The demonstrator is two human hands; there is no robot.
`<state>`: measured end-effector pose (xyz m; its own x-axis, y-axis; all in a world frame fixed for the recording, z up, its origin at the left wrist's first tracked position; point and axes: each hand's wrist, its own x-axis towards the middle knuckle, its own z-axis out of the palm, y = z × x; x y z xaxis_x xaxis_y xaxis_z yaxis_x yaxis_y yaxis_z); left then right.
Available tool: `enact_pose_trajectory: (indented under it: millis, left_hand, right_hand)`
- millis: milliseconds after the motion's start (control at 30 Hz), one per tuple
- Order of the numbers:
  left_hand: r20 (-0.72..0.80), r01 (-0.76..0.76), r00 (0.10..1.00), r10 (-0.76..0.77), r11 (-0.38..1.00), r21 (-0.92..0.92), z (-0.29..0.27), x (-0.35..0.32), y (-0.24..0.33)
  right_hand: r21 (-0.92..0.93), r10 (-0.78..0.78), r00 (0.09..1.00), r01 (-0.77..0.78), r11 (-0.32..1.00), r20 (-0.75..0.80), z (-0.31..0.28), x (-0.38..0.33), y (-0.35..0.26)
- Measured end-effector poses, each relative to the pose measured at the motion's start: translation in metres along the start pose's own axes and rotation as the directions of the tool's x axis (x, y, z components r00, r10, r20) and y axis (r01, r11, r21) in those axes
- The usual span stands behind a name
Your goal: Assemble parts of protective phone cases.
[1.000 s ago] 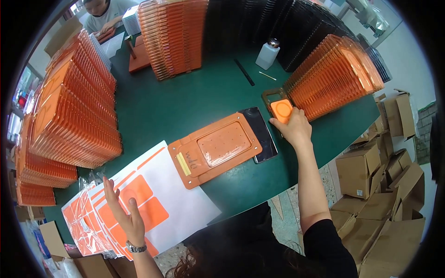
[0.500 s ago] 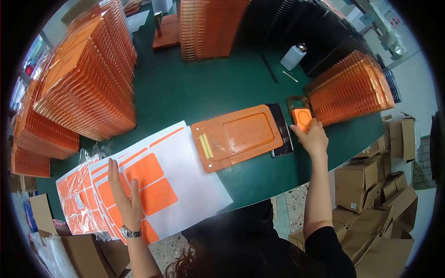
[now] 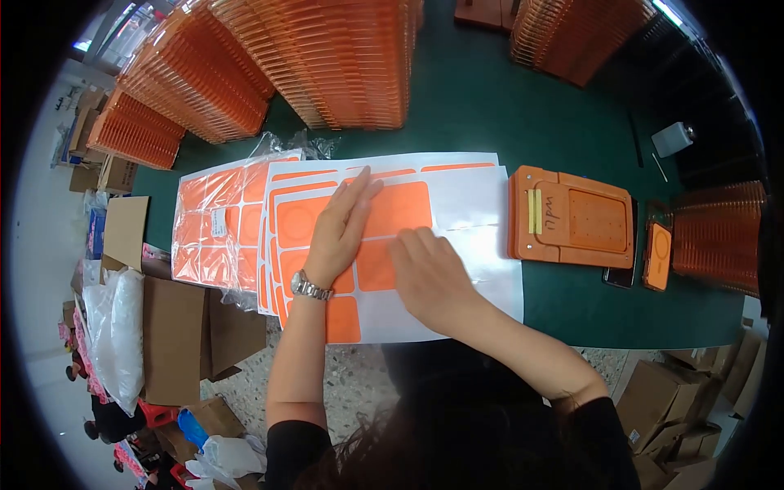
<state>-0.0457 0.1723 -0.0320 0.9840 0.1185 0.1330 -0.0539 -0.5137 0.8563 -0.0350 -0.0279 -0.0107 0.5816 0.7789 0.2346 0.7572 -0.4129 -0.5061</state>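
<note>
The left hand (image 3: 336, 238) lies flat on the orange and white sheets (image 3: 482, 237), its fingers straight and close together. The right hand (image 3: 433, 282) is just beside it, with its fingers bent down over an orange square (image 3: 376, 271), and I cannot tell if they pinch anything. The sheets lie on the green table (image 3: 457, 106), between a shiny bag (image 3: 196, 196) and an orange block (image 3: 600, 219).
</note>
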Motion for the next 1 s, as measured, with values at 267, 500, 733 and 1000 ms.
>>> enact_pose_trajectory:
  millis: [267,500,733,1000]
  left_hand:
    - [-0.041,0.112,0.993,-0.115,0.990,-0.081,-0.011,-0.004,-0.001]
    - [0.020,0.186,0.983,-0.185,0.967,-0.177,-0.007,0.004,-0.013]
    - [0.016,0.043,0.999,-0.042,0.999,-0.016,-0.013,-0.005,-0.009]
    - [0.069,-0.186,0.981,0.179,0.977,0.101,0.028,0.089,0.105]
  right_hand:
    - [-0.076,0.034,0.993,-0.043,0.996,-0.113,0.027,0.037,-0.013]
    - [0.120,-0.041,0.969,0.072,0.990,-0.242,-0.001,0.018,0.005]
    - [-0.018,-0.005,0.840,-0.006,1.000,-0.543,-0.170,-0.076,0.011]
    - [-0.356,0.071,0.859,-0.284,0.890,-0.508,-0.176,-0.131,0.090]
